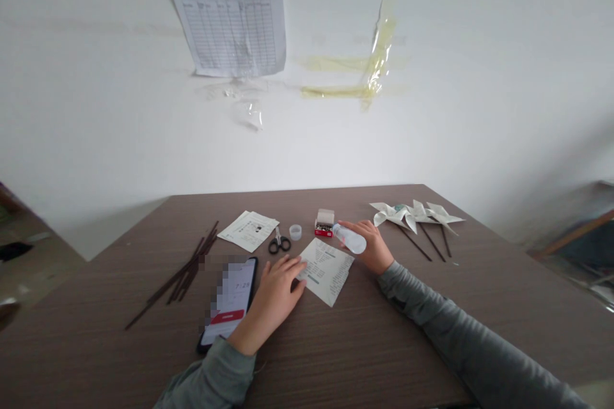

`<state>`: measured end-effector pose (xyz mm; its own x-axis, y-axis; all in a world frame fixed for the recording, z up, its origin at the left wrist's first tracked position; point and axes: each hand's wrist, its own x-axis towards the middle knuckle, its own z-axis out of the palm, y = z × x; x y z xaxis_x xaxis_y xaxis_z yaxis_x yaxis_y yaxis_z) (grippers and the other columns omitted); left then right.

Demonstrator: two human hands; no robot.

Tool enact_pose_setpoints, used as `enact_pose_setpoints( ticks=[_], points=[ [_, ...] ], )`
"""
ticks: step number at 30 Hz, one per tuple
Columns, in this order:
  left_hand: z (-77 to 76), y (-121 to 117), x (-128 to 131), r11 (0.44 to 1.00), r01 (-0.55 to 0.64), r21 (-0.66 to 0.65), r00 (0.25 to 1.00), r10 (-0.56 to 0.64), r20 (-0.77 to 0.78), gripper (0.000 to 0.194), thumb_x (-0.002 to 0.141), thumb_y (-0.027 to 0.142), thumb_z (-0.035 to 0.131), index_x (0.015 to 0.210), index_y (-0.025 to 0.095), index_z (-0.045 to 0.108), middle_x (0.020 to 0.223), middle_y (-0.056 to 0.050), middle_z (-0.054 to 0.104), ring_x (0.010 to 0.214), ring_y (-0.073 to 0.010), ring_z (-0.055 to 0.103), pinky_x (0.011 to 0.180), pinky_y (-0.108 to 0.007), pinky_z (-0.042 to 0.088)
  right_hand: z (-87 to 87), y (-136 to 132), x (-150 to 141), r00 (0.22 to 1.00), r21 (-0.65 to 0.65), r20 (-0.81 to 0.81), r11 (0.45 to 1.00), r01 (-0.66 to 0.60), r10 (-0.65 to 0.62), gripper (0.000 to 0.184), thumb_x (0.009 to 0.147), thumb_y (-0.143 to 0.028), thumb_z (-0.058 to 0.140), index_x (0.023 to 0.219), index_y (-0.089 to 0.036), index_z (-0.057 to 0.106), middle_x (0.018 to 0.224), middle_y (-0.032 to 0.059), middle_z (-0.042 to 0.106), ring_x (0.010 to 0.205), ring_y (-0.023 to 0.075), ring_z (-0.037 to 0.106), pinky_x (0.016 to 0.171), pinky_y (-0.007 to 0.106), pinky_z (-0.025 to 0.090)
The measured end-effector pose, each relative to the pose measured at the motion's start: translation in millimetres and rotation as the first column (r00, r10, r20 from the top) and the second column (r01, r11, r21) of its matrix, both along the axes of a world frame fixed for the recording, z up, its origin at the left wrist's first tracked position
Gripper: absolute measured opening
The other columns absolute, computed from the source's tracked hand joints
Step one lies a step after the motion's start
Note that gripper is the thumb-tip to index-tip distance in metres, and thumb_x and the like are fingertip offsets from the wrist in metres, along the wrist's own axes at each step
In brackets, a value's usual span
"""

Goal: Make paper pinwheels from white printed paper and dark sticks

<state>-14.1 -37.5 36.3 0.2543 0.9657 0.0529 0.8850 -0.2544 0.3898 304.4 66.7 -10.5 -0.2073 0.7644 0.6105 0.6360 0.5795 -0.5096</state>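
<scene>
A square of printed paper (pixel 327 270) with cut slits lies in front of me on the brown table. My left hand (pixel 281 284) rests flat with its fingers outstretched, the fingertips on the paper's left corner. In my right hand (pixel 371 244) is a small translucent glue bottle (pixel 352 239), tilted with its narrow end toward the upper left, above the paper's far right edge. The fingers of that hand are wrapped round the bottle. Just beyond the paper stands an open red and white box of pins (pixel 324 225); the bottle's tip is close to it.
Black scissors (pixel 279 243), a clear round cap (pixel 295 232) and stacked paper squares (pixel 248 231) lie behind my left hand. A phone (pixel 230 300) and several dark sticks (pixel 185 271) are to the left. Paper pinwheels (pixel 415 214) lie at the back right, near the wall.
</scene>
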Motion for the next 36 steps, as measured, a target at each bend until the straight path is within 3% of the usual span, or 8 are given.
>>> enact_pose_setpoints(
  ticks=[4,8,11,15,24,36],
  points=[
    [-5.4,3,-2,0.999,0.03,0.03,1.0,-0.03,0.0,0.045,0.117,0.017,0.074,0.152,0.032,0.097,0.176,-0.014,0.088,0.178,-0.0457,0.07,0.153,-0.085,0.046,-0.4,-2,-3,0.998,-0.022,-0.057,1.0,0.006,-0.007,0.032,0.1,-0.049,0.11,0.127,-0.032,0.102,0.125,0.0129,0.099,0.122,0.0446,0.088,0.117,0.065,0.07],
    [-6.4,5,-5,0.993,0.064,0.094,0.997,-0.067,0.031,0.034,0.115,0.021,0.079,0.137,0.031,0.102,0.154,-0.014,0.096,0.158,-0.0434,0.081,0.146,-0.073,0.057,-1.6,-3,-5,0.996,-0.05,-0.091,0.999,0.0,-0.005,0.028,0.103,-0.058,0.107,0.099,-0.032,0.098,0.119,0.0127,0.097,0.122,0.0453,0.089,0.122,0.07,0.069],
    [-6.9,6,-6,0.99,0.069,0.122,0.995,-0.077,0.058,0.03,0.112,0.02,0.084,0.131,0.032,0.103,0.144,-0.013,0.096,0.148,-0.0405,0.084,0.14,-0.066,0.062,-3.2,-5,-6,0.997,-0.066,-0.078,0.998,-0.015,0.009,0.032,0.105,-0.061,0.104,0.094,-0.032,0.096,0.115,0.011,0.096,0.123,0.0442,0.089,0.129,0.074,0.065],
    [-8.4,7,-5,0.99,0.066,0.122,0.996,-0.073,0.059,0.033,0.111,0.016,0.084,0.134,0.031,0.103,0.148,-0.013,0.096,0.15,-0.0405,0.085,0.137,-0.064,0.066,-4.5,-7,-11,0.999,-0.068,-0.034,0.998,-0.014,0.012,0.039,0.102,-0.062,0.107,0.086,-0.031,0.091,0.111,0.0106,0.093,0.122,0.0429,0.088,0.133,0.073,0.063],
    [-4.3,7,4,0.999,0.029,0.027,0.999,-0.029,0.027,0.049,0.116,0.007,0.072,0.148,0.033,0.099,0.175,-0.014,0.089,0.176,-0.0422,0.073,0.153,-0.082,0.049,2.9,-16,-26,0.996,-0.096,0.024,0.991,-0.088,0.091,0.027,0.102,-0.046,0.109,0.09,-0.03,0.091,0.114,0.0112,0.091,0.126,0.0426,0.086,0.131,0.066,0.064],
    [2.7,5,8,0.999,0.036,0.007,0.999,-0.036,0.022,0.04,0.117,0.014,0.077,0.146,0.032,0.099,0.173,-0.015,0.089,0.175,-0.0423,0.073,0.155,-0.085,0.042,11.6,-23,-36,0.987,-0.093,0.09,0.988,-0.123,0.131,0.035,0.102,-0.045,0.109,0.084,-0.029,0.084,0.101,0.0068,0.085,0.114,0.0366,0.08,0.126,0.061,0.061]
  ],
)
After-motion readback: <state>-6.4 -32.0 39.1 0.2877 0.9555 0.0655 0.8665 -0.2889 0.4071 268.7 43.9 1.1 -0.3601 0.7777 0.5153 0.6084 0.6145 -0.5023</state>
